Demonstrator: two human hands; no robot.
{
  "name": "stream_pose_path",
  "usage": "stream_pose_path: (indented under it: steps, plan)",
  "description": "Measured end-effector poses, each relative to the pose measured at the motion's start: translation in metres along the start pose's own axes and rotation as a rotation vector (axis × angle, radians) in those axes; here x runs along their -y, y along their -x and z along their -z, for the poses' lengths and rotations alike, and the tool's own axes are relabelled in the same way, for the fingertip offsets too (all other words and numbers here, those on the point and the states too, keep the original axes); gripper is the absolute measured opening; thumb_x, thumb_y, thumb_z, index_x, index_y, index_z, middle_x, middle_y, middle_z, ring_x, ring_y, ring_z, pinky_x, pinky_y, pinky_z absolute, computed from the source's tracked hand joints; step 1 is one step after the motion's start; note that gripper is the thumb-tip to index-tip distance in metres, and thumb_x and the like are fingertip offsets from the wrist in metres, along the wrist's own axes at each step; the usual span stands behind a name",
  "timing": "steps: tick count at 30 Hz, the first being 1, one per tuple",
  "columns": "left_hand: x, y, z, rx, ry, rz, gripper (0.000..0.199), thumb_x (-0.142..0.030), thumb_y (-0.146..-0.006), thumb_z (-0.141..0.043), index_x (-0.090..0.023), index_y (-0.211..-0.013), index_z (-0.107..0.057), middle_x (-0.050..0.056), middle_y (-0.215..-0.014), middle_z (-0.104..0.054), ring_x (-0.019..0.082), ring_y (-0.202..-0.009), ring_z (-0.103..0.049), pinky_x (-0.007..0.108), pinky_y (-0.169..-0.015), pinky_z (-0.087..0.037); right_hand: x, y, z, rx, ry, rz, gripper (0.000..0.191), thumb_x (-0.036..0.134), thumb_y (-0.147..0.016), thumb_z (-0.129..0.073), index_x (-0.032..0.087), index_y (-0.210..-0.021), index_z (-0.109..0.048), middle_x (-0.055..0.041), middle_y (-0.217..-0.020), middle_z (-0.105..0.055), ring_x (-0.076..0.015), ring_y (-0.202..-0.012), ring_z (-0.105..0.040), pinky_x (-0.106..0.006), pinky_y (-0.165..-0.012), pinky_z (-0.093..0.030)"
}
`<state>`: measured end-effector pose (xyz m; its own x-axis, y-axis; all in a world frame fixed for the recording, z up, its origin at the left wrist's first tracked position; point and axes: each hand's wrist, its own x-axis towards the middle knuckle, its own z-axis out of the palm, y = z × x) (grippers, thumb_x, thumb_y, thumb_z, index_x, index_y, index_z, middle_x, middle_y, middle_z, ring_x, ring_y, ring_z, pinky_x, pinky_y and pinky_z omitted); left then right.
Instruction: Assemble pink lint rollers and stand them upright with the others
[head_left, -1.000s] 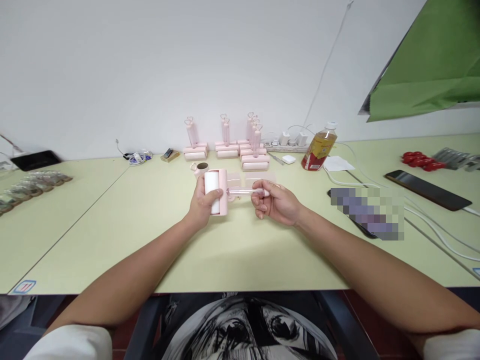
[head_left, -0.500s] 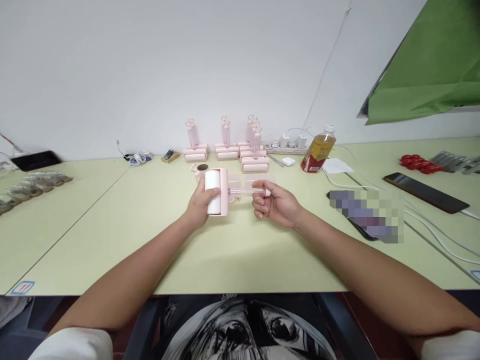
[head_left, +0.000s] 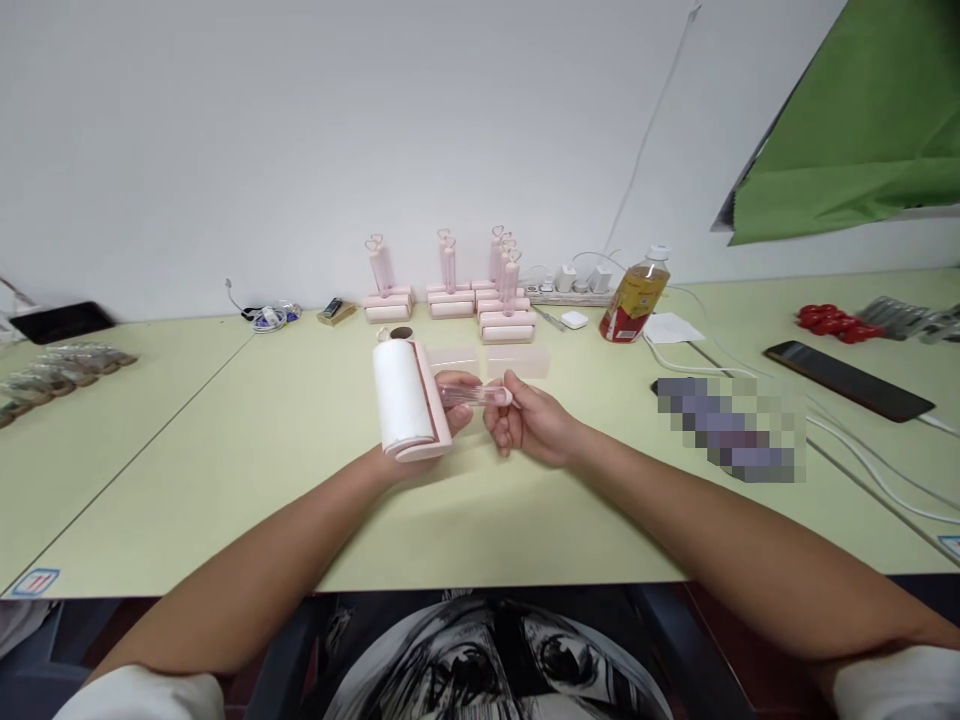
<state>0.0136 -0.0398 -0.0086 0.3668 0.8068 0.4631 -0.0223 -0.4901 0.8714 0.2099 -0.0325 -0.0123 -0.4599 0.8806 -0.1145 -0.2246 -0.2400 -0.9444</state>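
Note:
A pink lint roller (head_left: 405, 400) with a white roll is held above the table, its roll at the left and its clear pink handle pointing right. My left hand (head_left: 457, 395) is wrapped round the handle close to the head, partly hidden behind the roller. At the handle's right end, the thumb and fingers of my right hand (head_left: 529, 415) pinch the tip. Behind the roller lie a brown-cored roll (head_left: 401, 333) and two translucent pink covers, one of them a flat-looking cover (head_left: 517, 361) at the right.
Several pink rollers (head_left: 508, 327) stand upright along the wall. To their right are a power strip (head_left: 574, 298), a drink bottle (head_left: 636, 298), white cables and a black phone (head_left: 847, 380). Red items (head_left: 836, 322) lie far right, wrapped packets (head_left: 60, 375) far left.
My left hand has shifted from the white roll to the handle. The roller has tilted, its roll now nearer the camera, and my right hand has moved slightly left with the handle's end.

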Motion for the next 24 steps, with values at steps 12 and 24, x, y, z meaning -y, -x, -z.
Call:
stream_pose_path:
  steps: [12, 24]
  plan:
    - [-0.001, 0.001, 0.009, 0.137, -0.066, -0.006, 0.035, -0.054, -0.094, -0.05, -0.019, -0.092, -0.054, 0.003, -0.069, -0.066, 0.018, -0.066, -0.065, 0.034, -0.067, -0.053, 0.02, -0.028, 0.087, -0.588, 1.088, 0.42, 0.046, 0.031, -0.077, -0.064, 0.02, -0.121, -0.061, -0.0137, -0.139, -0.05, -0.0321, -0.132, -0.041, -0.049, -0.11, -0.032]
    - [-0.005, 0.003, 0.009, 0.333, -0.18, 0.407, 0.032, -0.052, -0.09, -0.056, -0.02, -0.092, -0.052, -0.009, -0.062, -0.038, 0.007, -0.032, -0.044, 0.021, -0.026, -0.034, 0.03, -0.02, 0.072, -0.631, 0.79, 0.179, 0.036, 0.037, -0.073, -0.068, 0.021, -0.103, -0.06, -0.0025, -0.083, -0.058, -0.017, -0.067, -0.054, -0.03, -0.062, -0.045]
